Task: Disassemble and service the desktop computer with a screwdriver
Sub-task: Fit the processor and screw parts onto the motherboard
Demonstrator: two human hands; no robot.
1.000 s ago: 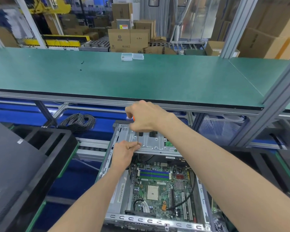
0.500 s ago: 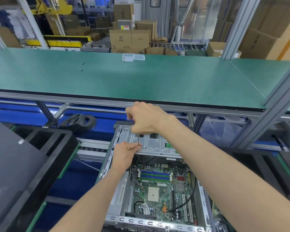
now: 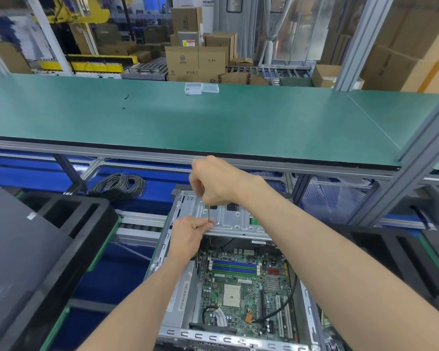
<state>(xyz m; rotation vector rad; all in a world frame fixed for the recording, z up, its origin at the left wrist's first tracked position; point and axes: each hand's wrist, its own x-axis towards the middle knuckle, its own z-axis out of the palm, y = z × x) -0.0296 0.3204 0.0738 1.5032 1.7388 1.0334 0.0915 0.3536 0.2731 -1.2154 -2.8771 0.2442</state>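
— What's in front of me?

— A green bench (image 3: 213, 117) runs across a warehouse stacked with boxes (image 3: 195, 59). Below its near edge, the open computer (image 3: 228, 287) sits between black trays (image 3: 69, 236).

— My hands?

— Right hand (image 3: 218, 181) fisted round the screwdriver (image 3: 209, 215), shaft upright over the drive cage (image 3: 233, 219). Left hand (image 3: 188, 236) pinches the shaft at its tip.
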